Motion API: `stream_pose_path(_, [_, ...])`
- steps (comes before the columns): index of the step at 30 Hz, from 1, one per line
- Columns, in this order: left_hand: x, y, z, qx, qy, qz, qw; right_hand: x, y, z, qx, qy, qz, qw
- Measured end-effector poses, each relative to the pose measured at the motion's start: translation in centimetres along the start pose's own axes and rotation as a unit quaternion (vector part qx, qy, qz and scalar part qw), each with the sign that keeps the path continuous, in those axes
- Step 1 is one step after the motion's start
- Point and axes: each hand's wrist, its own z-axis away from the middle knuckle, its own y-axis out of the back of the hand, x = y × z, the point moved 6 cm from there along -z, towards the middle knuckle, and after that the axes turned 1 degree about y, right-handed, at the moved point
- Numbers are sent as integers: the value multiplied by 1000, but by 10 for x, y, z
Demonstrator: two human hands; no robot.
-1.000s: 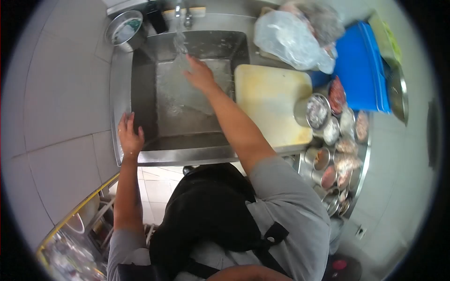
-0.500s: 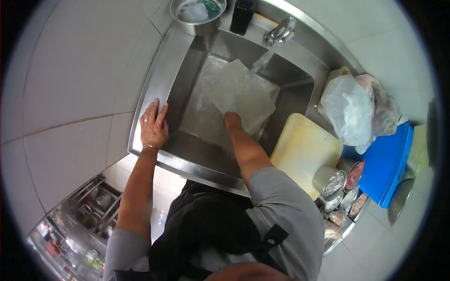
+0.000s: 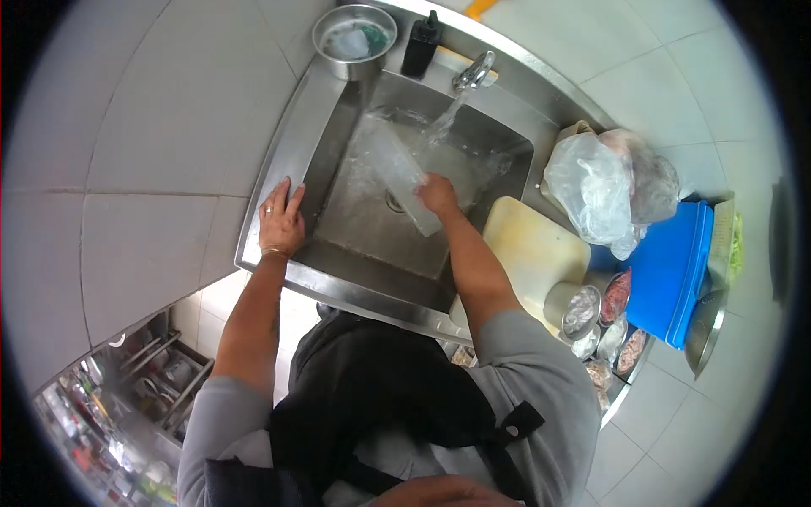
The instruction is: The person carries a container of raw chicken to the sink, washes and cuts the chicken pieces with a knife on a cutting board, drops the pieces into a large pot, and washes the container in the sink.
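Inside the steel sink [image 3: 355,228], my right hand [image 3: 438,196] grips the edge of a translucent rectangular plastic piece [image 3: 397,173]. Whether it is a lid or a shallow container, I cannot tell. It is tilted up on its side, so only a narrow face shows. Water runs from the tap [image 3: 475,73] and splashes in the basin behind it. My left hand [image 3: 281,218] rests on the sink's left rim with its fingers spread, holding nothing. Part of the drain [image 3: 393,203] shows beside the plastic piece.
A metal bowl [image 3: 325,38] holding a sponge and a black bottle [image 3: 421,51] stand behind the sink. To the right are a cutting board [image 3: 528,245], plastic bags [image 3: 591,186], a blue bin [image 3: 672,275] and a metal cup [image 3: 562,308] near several bagged foods.
My right hand has turned the plastic piece from broad face up to nearly edge-on and shifted right in view. The water splashes more widely. My left hand stays on the rim.
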Motion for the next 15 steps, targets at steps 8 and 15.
stream_pose_path(8, [-1, 5, 6, -5, 2, 11, 1000, -25, -3, 20, -17, 3, -83, 996])
stream_pose_path(15, [-2, 7, 5, -6, 2, 21, 1000, 56, 25, 31, -6, -194, -412, 890])
